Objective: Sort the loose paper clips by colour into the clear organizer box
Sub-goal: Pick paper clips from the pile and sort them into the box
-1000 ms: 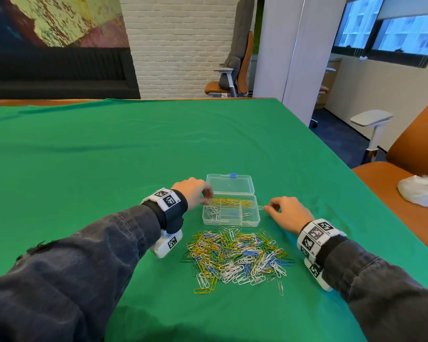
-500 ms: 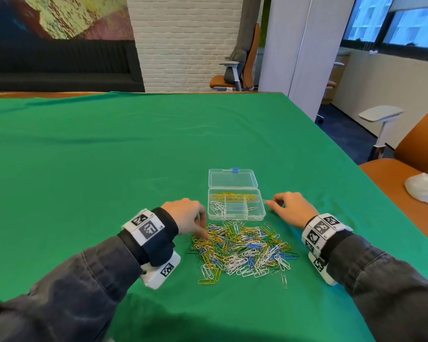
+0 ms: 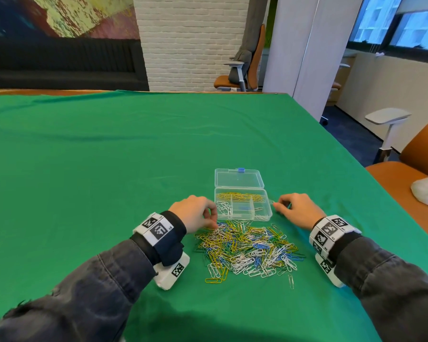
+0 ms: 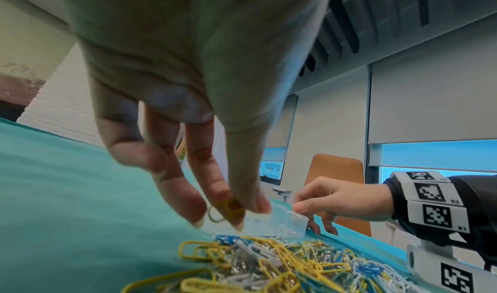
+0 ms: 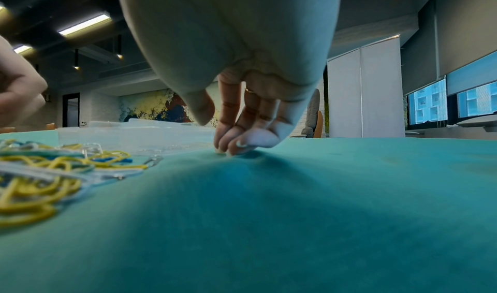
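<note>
Barely begun: organizer box [image 3: 242,206] holds few clips, big pile [image 3: 247,250] at 6 o'clock unsorted. Left hand [image 4: 204,127] grip pinches yellow clip [image 4: 226,209]; right hand [image 3: 298,211] grip unclear.

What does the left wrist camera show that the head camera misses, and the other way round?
Only the left wrist view shows a yellow paper clip pinched by the left hand. Only the head view shows inside the clear plastic organizer box: yellow clips at the back, white ones at front left. Both show the mixed pile of loose paper clips and the right hand.

Even ceiling light, blurred bluish wrist close-ups
</note>
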Motion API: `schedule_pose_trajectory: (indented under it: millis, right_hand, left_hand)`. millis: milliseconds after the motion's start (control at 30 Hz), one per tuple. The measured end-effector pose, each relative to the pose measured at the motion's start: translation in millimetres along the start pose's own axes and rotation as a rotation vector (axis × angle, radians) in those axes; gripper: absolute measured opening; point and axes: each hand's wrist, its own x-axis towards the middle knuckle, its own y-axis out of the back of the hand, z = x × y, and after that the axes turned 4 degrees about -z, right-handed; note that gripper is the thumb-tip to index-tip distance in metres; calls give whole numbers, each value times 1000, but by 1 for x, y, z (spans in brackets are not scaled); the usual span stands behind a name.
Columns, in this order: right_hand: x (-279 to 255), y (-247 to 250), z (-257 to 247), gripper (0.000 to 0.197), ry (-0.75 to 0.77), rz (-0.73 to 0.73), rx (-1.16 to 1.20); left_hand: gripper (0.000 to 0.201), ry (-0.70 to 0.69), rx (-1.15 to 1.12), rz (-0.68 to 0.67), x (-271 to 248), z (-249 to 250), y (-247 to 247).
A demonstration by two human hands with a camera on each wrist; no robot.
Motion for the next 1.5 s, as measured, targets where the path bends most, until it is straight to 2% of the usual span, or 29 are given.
schedule_pose_trajectory:
  millis: [200, 500, 633, 833, 933, 1000, 1200, 1333, 1500]
  right_hand:
    - [0, -1, 0, 24, 0, 2, 17]
    - [-2, 0, -2, 21, 8, 2, 3]
    - [-2, 0, -1, 21, 4, 0, 1]
    - [-2, 0, -2, 20, 12, -1, 0]
    - [-2, 0, -2, 19, 13, -2, 6]
    - [-2, 0, -1, 20, 12, -2, 7]
    - [-1, -2, -1, 20, 13, -2, 18]
    - [0, -1, 0, 20, 5, -12, 16]
    - [-1, 0, -1, 17, 6, -8, 16]
  left_hand:
    - [20, -17, 14, -158, -3, -3, 4]
    - [18, -19, 148, -209, -1, -7, -4]
    - [14, -58, 121, -234, 1, -11, -5]
    - [14, -160, -190, -134, 7, -19, 3]
    - [15, -169, -388, -130, 10, -21, 9]
    - [16, -162, -440, -108, 15, -21, 14]
    - [14, -130, -419, 36, 57, -13, 38]
    - [13, -149, -298, 146, 93, 3, 50]
    - [16, -142, -132, 84, 123, 18, 45]
